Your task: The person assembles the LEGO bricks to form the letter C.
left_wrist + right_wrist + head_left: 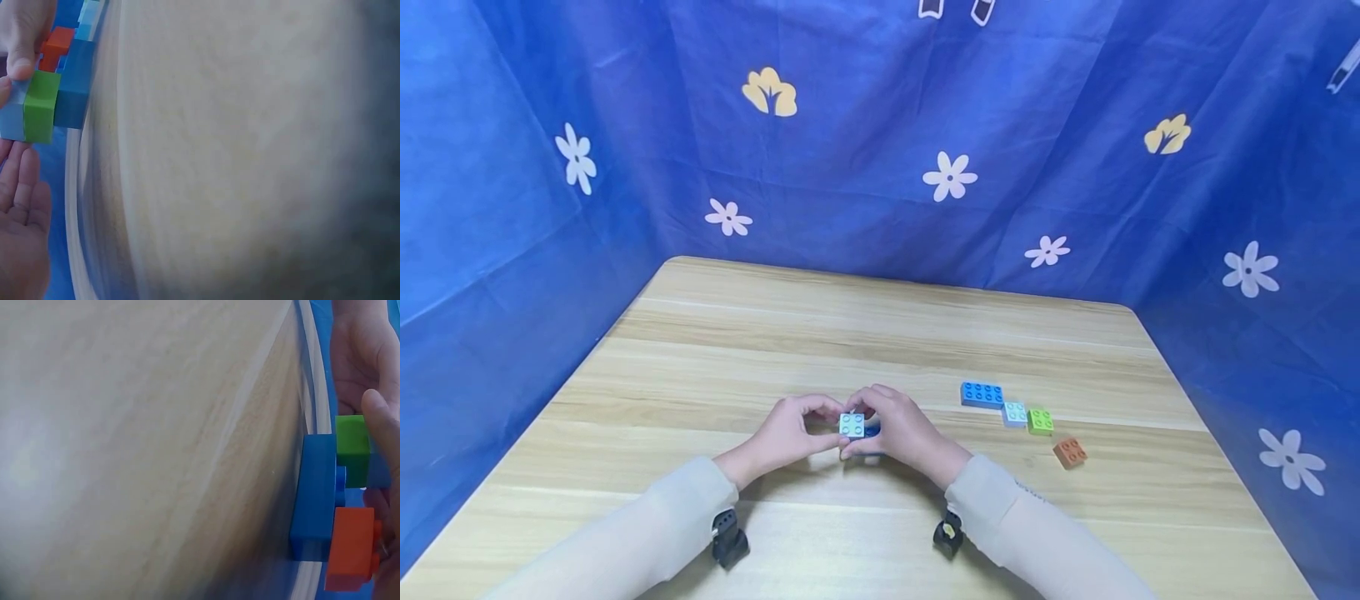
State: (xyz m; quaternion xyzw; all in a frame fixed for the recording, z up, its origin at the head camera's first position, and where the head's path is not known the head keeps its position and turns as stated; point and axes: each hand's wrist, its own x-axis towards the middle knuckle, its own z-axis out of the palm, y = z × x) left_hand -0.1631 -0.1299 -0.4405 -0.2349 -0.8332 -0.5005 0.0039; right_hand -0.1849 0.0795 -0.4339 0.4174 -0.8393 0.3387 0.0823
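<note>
A small light blue brick [852,425] sits on top of a green brick [41,107], which stands on one end of a long blue brick [75,87]. An orange brick [350,549] is on the long brick's other end; my right hand covers it in the head view. My left hand [782,433] pinches the light blue brick between thumb and fingertips from the left. From the right, my right hand [904,427] holds the same brick, its thumb across the brick's near face. Most of the long brick is hidden in the head view.
Right of my hands lie a loose long blue brick [981,395], a small light blue brick [1014,414], a green brick [1041,422] and a brown-orange brick [1070,452]. The wooden table [737,317] is bordered by a blue patterned cloth [865,192].
</note>
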